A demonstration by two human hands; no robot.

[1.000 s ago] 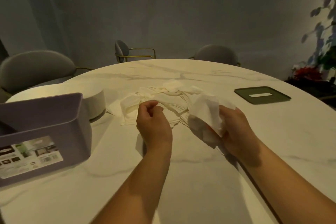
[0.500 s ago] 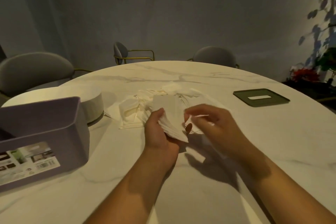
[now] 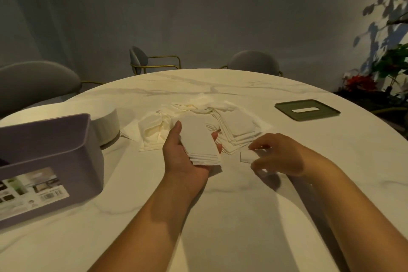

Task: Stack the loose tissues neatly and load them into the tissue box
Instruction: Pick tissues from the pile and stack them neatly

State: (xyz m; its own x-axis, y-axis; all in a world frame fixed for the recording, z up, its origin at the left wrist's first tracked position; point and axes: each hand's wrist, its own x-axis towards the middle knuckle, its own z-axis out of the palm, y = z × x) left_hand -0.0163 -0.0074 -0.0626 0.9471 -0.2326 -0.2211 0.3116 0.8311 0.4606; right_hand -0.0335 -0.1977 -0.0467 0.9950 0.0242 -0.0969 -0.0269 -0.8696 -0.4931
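Round white marble table (image 3: 242, 216) under both hands, filling most of the view. Lilac open-topped plastic tissue box (image 3: 50, 152) with printed label, well to the left of the left hand (image 3: 183, 161), at the table edge. Low round white ribbed container (image 3: 106, 123) just behind that box. Spread pile of loose white tissues (image 3: 239, 127) flat on the table just beyond both hands, fanned on its right side, crumpled at the far end. Dark green rectangular slotted lid (image 3: 307, 110) flat on the table, beyond and to the right of the right hand (image 3: 281, 154), well apart from the box. Left hand palm up, thumb and fingers curled round the sides of a squared stack of folded white tissues (image 3: 198, 141), held in front of the pile. Right hand apart from the left, low at the table, thumb and fingertips pinching a single small white tissue (image 3: 246, 157) lying flat. Grip partly hidden by the fingers.
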